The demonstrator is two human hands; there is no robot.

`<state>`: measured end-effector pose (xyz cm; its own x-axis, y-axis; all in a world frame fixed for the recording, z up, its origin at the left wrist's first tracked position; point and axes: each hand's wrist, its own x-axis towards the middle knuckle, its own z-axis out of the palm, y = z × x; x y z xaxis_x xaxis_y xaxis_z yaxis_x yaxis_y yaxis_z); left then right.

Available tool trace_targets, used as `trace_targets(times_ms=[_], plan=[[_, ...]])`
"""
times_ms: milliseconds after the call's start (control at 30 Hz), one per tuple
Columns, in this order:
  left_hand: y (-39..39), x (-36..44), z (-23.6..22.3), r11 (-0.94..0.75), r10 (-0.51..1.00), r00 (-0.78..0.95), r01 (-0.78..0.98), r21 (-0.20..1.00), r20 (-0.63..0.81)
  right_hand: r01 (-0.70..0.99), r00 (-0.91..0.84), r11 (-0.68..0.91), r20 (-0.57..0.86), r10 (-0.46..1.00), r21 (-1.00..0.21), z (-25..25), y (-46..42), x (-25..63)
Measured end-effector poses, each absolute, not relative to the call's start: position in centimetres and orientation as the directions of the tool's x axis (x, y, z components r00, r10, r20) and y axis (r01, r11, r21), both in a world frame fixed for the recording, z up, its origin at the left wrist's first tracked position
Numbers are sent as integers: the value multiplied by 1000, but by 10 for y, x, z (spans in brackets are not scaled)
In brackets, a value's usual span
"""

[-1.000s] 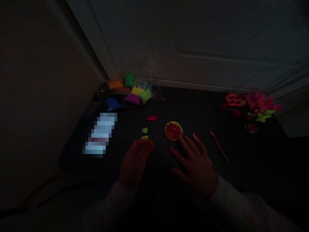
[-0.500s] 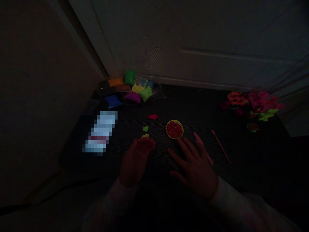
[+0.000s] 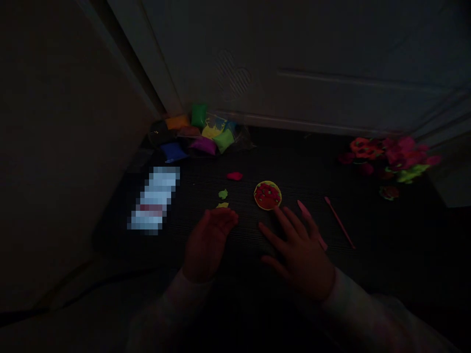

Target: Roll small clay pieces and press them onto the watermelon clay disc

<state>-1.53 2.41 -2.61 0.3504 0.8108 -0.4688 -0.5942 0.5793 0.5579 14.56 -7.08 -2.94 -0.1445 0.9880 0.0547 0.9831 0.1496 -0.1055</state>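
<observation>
In the dim head view my left hand (image 3: 208,245) is turned on its side with the fingers stretched out, just below a yellow clay piece (image 3: 222,205). Above that lie a small green clay piece (image 3: 222,194) and a red clay lump (image 3: 234,176). My right hand (image 3: 300,255) is palm down with spread fingers, holding nothing. Its fingertips are close to a round clay disc (image 3: 268,195) with a yellow rim and a red top dotted with green. Partly under its outer fingers lies a pink clay knife (image 3: 306,212). To the right rests a thin pink stick tool (image 3: 340,223).
Several coloured clay packets (image 3: 204,145) lie at the back left of the dark table (image 3: 287,157). A blurred-out bright phone-like screen (image 3: 153,198) is at the left. Red, pink and green clay flowers (image 3: 401,153) stand at the back right. Behind the table rises a pale panel (image 3: 331,49).
The view has shifted slightly, so the table things appear a little higher and further right. Both hands keep nearly the same pose, and nothing has been picked up.
</observation>
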Motion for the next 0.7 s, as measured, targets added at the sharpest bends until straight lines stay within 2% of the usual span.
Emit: trace_targets(times_ms=[100, 233, 367, 500, 633, 700], plan=[[24, -16, -27, 575, 814, 347, -593, 564, -466, 972, -192, 198, 58, 980, -127, -29, -71, 144], [24, -16, -27, 567, 820, 354, -609, 555, -450, 985, -106, 115, 70, 992, -130, -28, -68, 145], [25, -16, -27, 579, 811, 361, -605, 546, -460, 970, -174, 180, 48, 984, -166, -27, -66, 146], [25, -15, -26, 575, 813, 351, -610, 545, -465, 981, -111, 120, 70, 991, -153, -27, -65, 146], [25, -16, -27, 581, 808, 352, -610, 539, -472, 968, -190, 196, 54, 980, -155, -28, -67, 145], [25, -16, -28, 576, 813, 356, -613, 541, -462, 974, -165, 174, 71, 984, -144, -28, -67, 145]])
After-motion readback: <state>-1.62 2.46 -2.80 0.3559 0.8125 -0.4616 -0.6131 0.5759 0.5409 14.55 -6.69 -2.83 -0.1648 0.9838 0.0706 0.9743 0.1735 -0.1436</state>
